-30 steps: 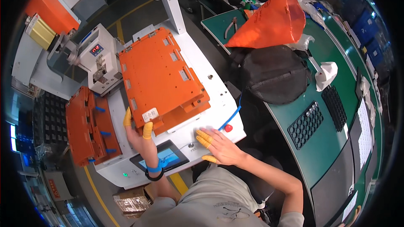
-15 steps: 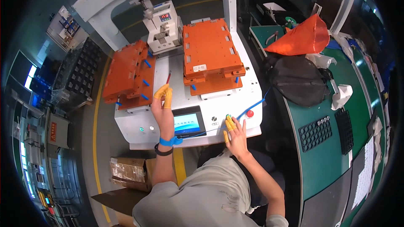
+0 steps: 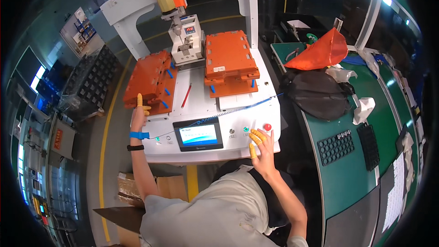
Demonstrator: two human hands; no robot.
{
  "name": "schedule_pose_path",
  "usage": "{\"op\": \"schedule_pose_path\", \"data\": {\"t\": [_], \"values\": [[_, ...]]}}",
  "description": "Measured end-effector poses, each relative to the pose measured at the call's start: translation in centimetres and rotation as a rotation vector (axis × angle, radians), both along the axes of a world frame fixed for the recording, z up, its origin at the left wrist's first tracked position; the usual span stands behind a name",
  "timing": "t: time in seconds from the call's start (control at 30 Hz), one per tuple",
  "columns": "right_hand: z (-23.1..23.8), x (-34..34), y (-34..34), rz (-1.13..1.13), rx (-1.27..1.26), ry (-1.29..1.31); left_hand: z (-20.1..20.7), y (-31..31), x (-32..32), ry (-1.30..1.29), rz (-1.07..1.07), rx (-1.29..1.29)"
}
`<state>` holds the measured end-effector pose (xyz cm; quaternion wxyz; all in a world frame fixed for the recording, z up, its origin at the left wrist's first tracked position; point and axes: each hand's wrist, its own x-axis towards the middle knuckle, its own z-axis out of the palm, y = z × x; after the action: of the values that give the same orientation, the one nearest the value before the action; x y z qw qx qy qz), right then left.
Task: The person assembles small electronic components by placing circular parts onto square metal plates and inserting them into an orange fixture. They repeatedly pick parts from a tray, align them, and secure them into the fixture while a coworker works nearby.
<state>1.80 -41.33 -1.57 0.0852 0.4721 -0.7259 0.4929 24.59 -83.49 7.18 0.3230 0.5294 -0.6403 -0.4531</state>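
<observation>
Head view: my left hand (image 3: 138, 114) at left orange fixture (image 3: 148, 77), near corner, can't tell if clamped; likely stiff, heavyish, grip by edges. Right hand (image 3: 264, 153): fingers apart.

Gray floor (image 3: 87, 160): long yellow line (image 3: 103, 142) curving along left side, wider yellow stripe (image 3: 192, 183) nearer middle. Green-topped workbench (image 3: 338, 187) at right, long left edge running near to far; white upright post (image 3: 369, 16) by far end. Bright strip light (image 3: 387, 0) upper right. Far left: glowing pane (image 3: 36, 78), window or screen unclear. Blue shelving (image 3: 88, 33) in lit opening beyond. Film-wrapped dark stack (image 3: 89, 82) beside yellow line. Background dim.
</observation>
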Motion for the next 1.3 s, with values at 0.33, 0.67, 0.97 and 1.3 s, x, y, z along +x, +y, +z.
{"op": "schedule_pose_path", "data": {"t": [0.33, 0.67, 0.97, 1.3], "values": [[-2.1, 1.6, 0.9, 0.048, -0.402, -0.932, -2.3, -6.6, -1.5, 0.052, 0.183, -0.164], [-2.1, 2.3, 2.2, 0.069, -0.433, -0.979, 7.2, -15.2, -6.2, 1.188, 0.373, 0.119], [-0.4, -0.5, 12.7, 0.145, -0.392, -1.199, 6.4, -1.3, -7.5, 1.275, -0.192, -0.022], [6.9, 6.1, 17.1, 0.348, -0.402, -1.039, -3.4, 6.8, -14.9, 1.325, -0.966, 0.410]]}}
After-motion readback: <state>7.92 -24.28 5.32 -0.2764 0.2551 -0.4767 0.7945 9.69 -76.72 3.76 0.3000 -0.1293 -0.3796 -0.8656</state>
